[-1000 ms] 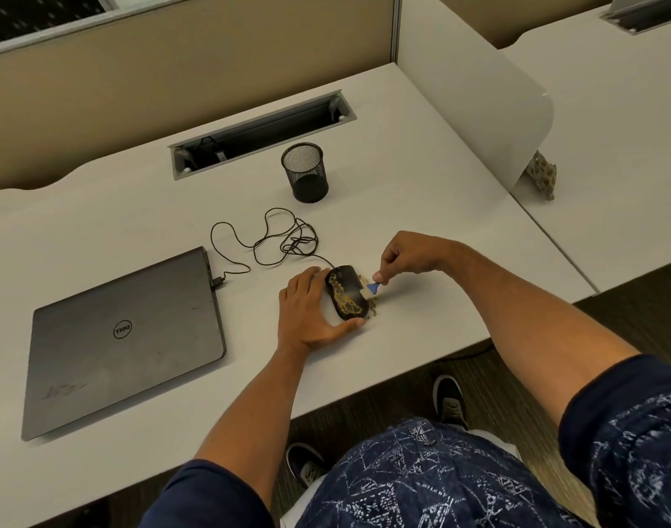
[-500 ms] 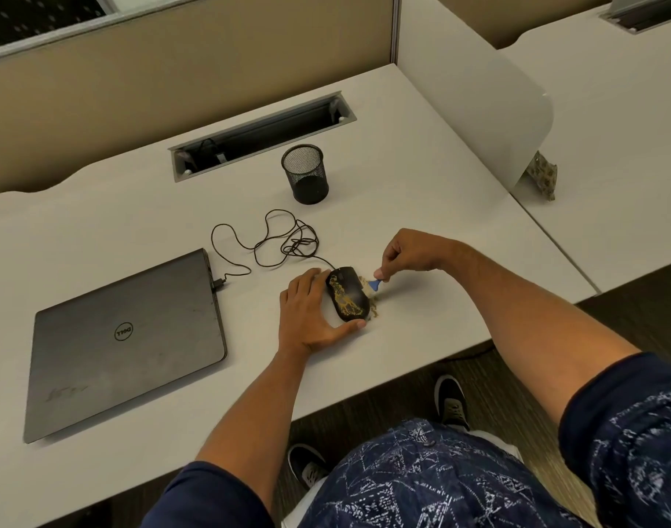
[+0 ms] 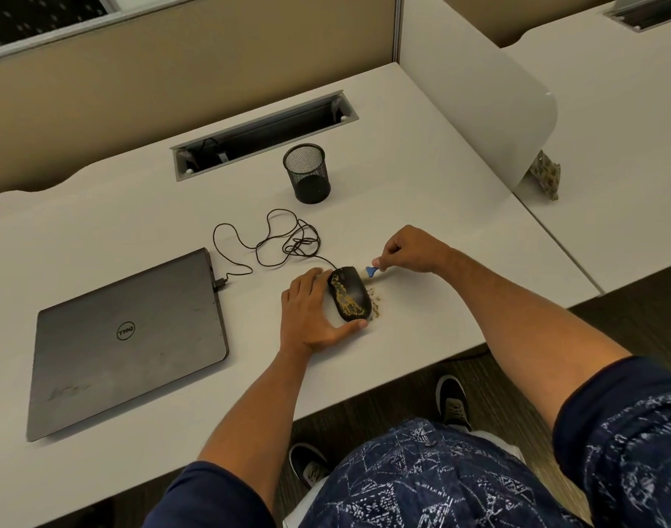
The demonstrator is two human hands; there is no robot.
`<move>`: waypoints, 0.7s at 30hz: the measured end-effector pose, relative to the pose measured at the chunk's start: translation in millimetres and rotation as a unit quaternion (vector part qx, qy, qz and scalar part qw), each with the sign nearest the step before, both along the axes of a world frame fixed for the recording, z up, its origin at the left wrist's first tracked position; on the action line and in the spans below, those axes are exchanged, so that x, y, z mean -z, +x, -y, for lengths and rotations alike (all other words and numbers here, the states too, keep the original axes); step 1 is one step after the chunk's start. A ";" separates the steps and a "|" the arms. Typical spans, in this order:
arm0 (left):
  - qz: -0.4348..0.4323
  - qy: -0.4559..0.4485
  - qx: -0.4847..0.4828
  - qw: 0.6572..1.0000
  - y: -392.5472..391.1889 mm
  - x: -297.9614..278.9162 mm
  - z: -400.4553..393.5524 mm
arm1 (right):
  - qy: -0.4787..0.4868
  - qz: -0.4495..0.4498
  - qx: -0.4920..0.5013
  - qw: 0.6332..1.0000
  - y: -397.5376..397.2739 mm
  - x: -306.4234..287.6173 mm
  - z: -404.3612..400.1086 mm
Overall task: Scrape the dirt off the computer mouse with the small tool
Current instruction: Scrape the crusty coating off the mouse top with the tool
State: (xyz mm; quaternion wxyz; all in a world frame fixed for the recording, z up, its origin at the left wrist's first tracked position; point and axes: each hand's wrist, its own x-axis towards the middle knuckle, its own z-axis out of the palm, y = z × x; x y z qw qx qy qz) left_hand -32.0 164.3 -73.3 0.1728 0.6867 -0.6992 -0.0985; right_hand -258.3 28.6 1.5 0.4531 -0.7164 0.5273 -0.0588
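Near the desk's (image 3: 421, 154) front edge, right of its middle, lies one black mouse (image 3: 349, 294) streaked with yellow-brown dirt. Your left hand (image 3: 310, 313) cups its left side, thumb curled round the near end. Your right hand (image 3: 410, 248) pinches one small blue tool (image 3: 371, 272) at the mouse's far right corner. Crumbs (image 3: 375, 301) lie just right of it. Its cable (image 3: 276, 238) loops back to one closed laptop (image 3: 128, 337) toward the left edge. One mesh cup (image 3: 307, 173) stands farther back, before a cable slot (image 3: 265, 135). A partition (image 3: 475, 89) bounds the right side; bare desk lies between it and your right hand.
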 end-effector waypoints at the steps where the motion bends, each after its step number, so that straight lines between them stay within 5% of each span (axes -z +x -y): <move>1: 0.001 0.000 -0.001 1.000 0.0 0.2 0.1 | -0.014 -0.008 0.016 1.000 0.0 0.6 1.0; 6: 0.004 -0.002 0.001 1.000 0.2 0.7 -0.2 | 0.003 0.072 0.023 0.997 0.0 -1.4 1.0; 9: 0.003 -0.001 0.001 1.000 0.1 0.3 0.3 | 0.035 0.040 -0.039 0.998 3.5 0.9 -2.8; 14: 0.005 0.001 0.002 1.000 0.0 -0.4 -0.2 | -0.002 0.056 0.018 0.998 5.8 3.8 1.0; 18: 0.003 0.000 0.003 1.000 -0.5 -0.8 -0.1 | 0.048 0.036 -0.062 0.996 7.4 -0.1 -2.5; 21: 0.002 -0.001 0.003 1.000 -0.4 -1.6 0.2 | 0.001 0.027 -0.012 1.000 12.1 2.7 -1.4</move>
